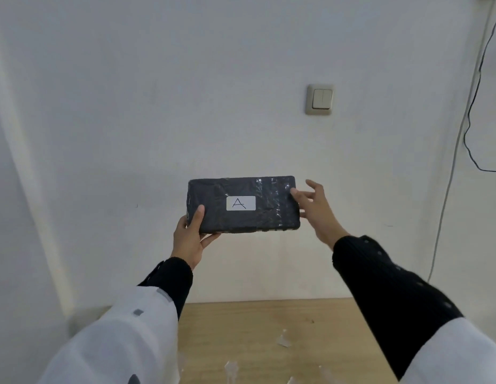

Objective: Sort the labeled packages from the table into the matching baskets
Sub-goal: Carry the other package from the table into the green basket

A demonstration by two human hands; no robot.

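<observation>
Fingers (210, 239) of the left hand (189, 239) grip a black wrapped package (242, 205) whose white label (240, 203) says "A", while the right hand (316, 209), fingers spread, touches its other end.

Loose white sleeves (124, 336) over tight black ribbed cuffs (172, 281), small grey patches.

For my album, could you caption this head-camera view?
Both hands raise a black package labeled A.
</observation>
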